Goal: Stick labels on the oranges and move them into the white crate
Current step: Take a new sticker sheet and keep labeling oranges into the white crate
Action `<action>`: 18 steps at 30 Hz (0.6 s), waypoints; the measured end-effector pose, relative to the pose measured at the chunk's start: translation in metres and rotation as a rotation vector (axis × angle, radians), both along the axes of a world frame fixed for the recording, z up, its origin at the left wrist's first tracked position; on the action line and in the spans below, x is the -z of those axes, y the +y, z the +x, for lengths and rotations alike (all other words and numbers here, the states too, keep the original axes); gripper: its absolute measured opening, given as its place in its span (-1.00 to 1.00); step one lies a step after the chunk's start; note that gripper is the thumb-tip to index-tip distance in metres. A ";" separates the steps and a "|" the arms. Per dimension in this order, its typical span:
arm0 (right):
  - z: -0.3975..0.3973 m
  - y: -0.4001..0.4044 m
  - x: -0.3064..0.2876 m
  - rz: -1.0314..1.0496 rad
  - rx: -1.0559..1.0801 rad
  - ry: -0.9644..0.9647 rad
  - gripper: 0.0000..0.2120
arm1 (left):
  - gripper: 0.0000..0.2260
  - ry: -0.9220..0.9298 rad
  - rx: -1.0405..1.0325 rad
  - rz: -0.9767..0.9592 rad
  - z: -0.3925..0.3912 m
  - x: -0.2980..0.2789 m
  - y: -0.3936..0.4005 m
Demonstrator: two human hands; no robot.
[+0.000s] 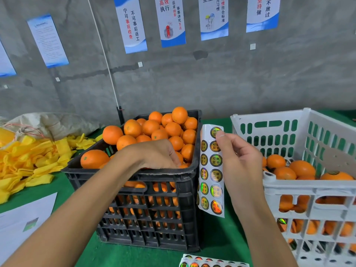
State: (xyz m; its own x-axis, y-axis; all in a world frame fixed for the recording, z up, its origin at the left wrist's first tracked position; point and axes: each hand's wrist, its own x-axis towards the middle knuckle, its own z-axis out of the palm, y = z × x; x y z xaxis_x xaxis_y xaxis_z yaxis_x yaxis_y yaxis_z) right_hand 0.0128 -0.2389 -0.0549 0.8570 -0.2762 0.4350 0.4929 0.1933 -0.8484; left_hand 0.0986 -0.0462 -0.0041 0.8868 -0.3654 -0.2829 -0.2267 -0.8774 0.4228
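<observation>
Two hands: right hand (240, 162) pinches glossy label sheet (211, 170).

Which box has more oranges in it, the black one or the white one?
The black crate. Its oranges are heaped above the rim, while the white crate is only partly filled.

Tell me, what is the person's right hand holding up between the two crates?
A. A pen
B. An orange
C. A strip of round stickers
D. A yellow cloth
C: the right hand pinches the top of a sticker strip that hangs between the black crate and the white crate, its two columns of round shiny labels facing the camera.
</observation>
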 end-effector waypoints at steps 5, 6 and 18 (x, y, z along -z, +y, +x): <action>0.000 -0.001 0.000 0.019 -0.009 0.018 -0.74 | -0.62 -0.074 -0.026 0.038 0.001 -0.002 0.000; -0.001 -0.002 0.000 0.022 -0.009 0.017 -0.74 | -0.59 -0.125 -0.041 0.044 -0.001 -0.003 0.002; 0.004 -0.010 0.003 -0.007 -0.022 0.024 -0.70 | -0.47 -0.898 0.059 -0.583 -0.030 -0.060 -0.097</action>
State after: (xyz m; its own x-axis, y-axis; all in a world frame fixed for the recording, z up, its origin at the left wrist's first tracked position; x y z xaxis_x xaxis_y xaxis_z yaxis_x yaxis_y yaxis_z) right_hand 0.0172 -0.2492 -0.0577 0.8732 -0.2545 0.4156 0.4677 0.1978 -0.8615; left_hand 0.0686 -0.1435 0.0562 0.6595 -0.2825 0.6966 -0.6991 -0.5712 0.4302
